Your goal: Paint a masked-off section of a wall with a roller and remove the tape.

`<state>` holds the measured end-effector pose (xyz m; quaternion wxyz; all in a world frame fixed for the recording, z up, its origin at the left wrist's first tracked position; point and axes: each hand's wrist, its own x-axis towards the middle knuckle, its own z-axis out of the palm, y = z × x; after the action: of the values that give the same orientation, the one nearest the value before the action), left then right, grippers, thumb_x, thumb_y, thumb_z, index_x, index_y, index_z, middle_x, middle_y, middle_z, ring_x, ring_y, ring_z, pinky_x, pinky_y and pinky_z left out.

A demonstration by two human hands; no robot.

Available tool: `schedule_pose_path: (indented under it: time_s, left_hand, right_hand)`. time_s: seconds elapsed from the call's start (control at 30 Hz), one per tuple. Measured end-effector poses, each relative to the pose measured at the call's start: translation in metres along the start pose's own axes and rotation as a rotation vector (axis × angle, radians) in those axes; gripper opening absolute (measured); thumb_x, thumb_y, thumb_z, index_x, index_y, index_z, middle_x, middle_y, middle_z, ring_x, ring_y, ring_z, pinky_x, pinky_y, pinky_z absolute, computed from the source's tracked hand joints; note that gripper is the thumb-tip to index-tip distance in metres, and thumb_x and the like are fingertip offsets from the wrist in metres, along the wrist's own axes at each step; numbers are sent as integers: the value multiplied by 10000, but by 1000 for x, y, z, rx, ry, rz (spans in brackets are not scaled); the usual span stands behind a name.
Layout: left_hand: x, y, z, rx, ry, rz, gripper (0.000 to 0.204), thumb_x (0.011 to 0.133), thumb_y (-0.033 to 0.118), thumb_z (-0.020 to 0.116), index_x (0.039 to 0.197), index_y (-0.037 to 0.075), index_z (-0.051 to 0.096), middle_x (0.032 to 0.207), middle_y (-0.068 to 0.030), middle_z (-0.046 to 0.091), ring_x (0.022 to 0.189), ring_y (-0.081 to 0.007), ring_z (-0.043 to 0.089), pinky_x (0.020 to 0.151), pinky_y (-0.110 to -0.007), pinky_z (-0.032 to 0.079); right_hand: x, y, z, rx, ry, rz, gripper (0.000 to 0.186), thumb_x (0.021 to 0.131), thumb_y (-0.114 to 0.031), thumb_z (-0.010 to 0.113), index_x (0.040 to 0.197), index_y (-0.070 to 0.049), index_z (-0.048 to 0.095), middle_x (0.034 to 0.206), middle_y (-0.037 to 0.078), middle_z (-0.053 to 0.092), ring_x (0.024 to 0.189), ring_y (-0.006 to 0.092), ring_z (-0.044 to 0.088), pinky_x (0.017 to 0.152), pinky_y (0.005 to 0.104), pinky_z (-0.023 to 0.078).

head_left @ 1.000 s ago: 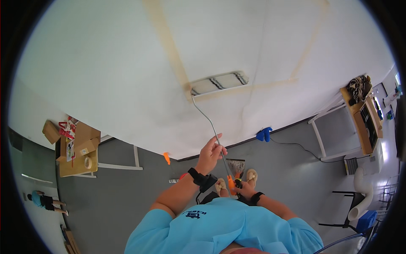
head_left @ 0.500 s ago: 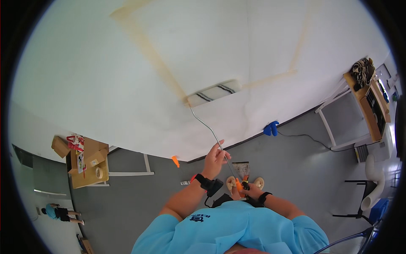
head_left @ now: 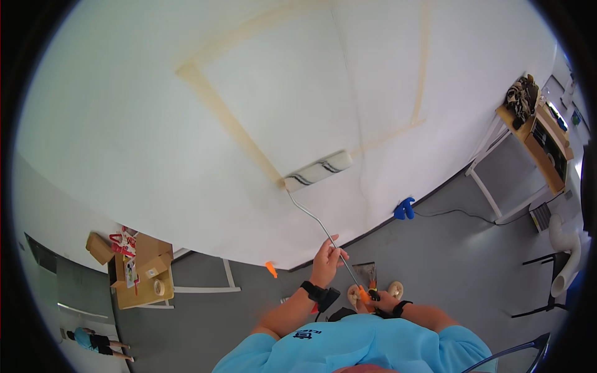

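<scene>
A white paint roller (head_left: 317,170) with dark diagonal stripes lies against the white wall (head_left: 124,155), at the lower corner of beige tape lines (head_left: 230,121). Its bent metal rod (head_left: 307,211) runs down to an orange handle (head_left: 364,294). My left hand (head_left: 328,258) grips the rod with curled fingers, some partly raised. My right hand (head_left: 384,301) is closed on the handle at my waist, beside something black and yellow that I cannot make out. A scraper-like metal blade (head_left: 365,273) shows behind the handle, near my feet.
A cardboard-laden table (head_left: 143,298) stands left; another (head_left: 507,115), with patterned cloth, stands right. A blue glove-like item (head_left: 403,209) and orange object (head_left: 271,268) lie by the wall. A chair (head_left: 541,285), white duct (head_left: 563,278) and cable are right. A person (head_left: 99,342) is far left.
The roller and both my hands sit lower in the view than a second ago, and more of the tape outline shows above the roller. Both hands keep their hold.
</scene>
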<state>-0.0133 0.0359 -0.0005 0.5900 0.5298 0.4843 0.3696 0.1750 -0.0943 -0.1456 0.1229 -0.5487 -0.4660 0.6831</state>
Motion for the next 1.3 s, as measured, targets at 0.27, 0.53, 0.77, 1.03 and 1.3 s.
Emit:
schedule_pose_path:
  time_s: [0.27, 0.53, 0.77, 1.03, 1.3]
  left_hand:
    - [4, 54, 16, 52, -87, 169, 347, 885, 110, 396, 1226, 52, 367, 777, -19, 564, 734, -56, 536, 636, -193, 465]
    - [40, 125, 35, 60, -91, 329, 372, 883, 79, 377, 1249, 40, 320, 780, -48, 550, 739, -90, 561, 628, -200, 488]
    - [55, 172, 54, 74, -90, 403, 379, 885, 90, 371, 1259, 52, 320, 756, -44, 545, 733, -93, 564, 613, -204, 490]
    - [67, 201, 57, 94, -55, 466, 376, 888, 108, 380, 1255, 49, 325, 758, -45, 549, 733, -98, 566, 606, -209, 494]
    - [73, 219, 56, 131, -21, 487, 389, 883, 120, 388, 1260, 51, 324, 743, -37, 543, 720, -95, 566, 604, -207, 490]
  right_hand:
    - [-22, -39, -23, -9, 129, -42, 460, 780, -283, 607, 1148, -37, 483, 917, 80, 587, 816, 140, 546, 740, 267, 426]
    - [-35, -92, -72, 189, 247, -315, 378, 802, -145, 588, 1139, -10, 487, 870, 7, 550, 767, 79, 492, 705, 227, 414]
    - [-37, -110, -98, 313, 316, -477, 346, 788, -131, 604, 1106, -30, 511, 835, -9, 537, 723, 58, 477, 652, 196, 404]
    - [-47, -143, -123, 257, 291, -537, 344, 792, -110, 596, 1109, -10, 504, 834, -10, 534, 730, 55, 474, 662, 202, 407]
    - [-46, -162, -131, 258, 285, -544, 362, 802, -147, 590, 1122, -5, 496, 832, -12, 531, 740, 55, 474, 668, 199, 405]
